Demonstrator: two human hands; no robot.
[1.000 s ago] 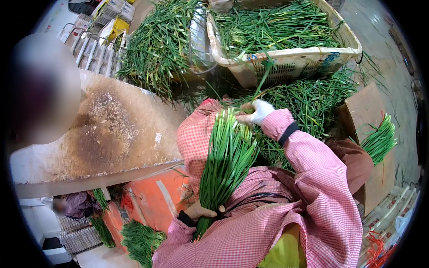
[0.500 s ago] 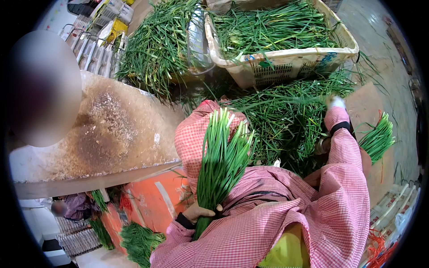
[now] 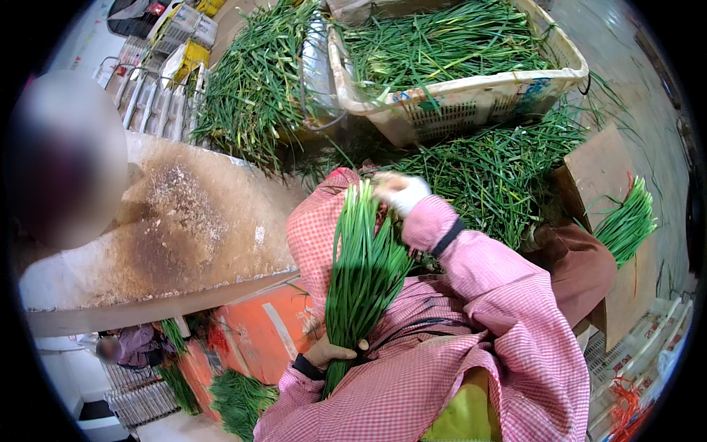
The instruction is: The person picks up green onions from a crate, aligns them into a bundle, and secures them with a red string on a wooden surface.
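A thick bunch of garlic chives rests upright along my lap, white stem ends up and green leaves down. My left hand, in a tan glove, is wrapped round its lower part. My right hand, in a white glove, is at the top right of the bunch. Its fingers are bent and closed against the pale stem ends, slightly blurred. On a brown board to the right lies another bundle of chives, with a red tie near its stem ends.
Loose chive leaves are heaped before my knees. Beyond stands a white plastic crate full of chives, with a leafy pile at its left. A stained tabletop juts in from the left, where a person sits. Red ties hang at lower right.
My right hand has swung in from the far right, over the loose leaves, to the stem ends of the bunch. The left hand keeps its hold.
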